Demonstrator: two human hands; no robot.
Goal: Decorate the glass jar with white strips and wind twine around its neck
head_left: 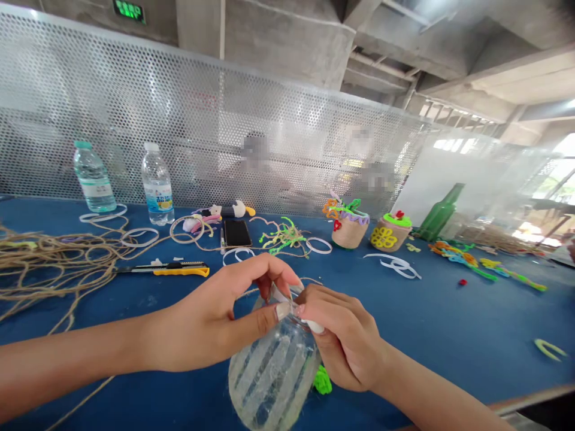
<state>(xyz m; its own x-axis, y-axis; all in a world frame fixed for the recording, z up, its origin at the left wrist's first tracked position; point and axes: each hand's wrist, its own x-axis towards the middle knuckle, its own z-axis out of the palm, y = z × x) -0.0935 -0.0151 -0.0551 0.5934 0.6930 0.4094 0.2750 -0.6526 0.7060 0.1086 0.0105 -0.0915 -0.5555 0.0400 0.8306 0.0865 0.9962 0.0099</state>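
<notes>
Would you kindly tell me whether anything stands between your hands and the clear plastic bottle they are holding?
Only a white strip at the neck of the clear plastic bottle lies between them, pinched there by the left hand and right hand. Nothing else visible stands in the way.

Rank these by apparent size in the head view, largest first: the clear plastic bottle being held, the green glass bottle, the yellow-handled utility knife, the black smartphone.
1. The clear plastic bottle, though nearness to the camera inflates it.
2. The green glass bottle and the yellow-handled utility knife: too alike to rank.
3. The black smartphone.
</notes>
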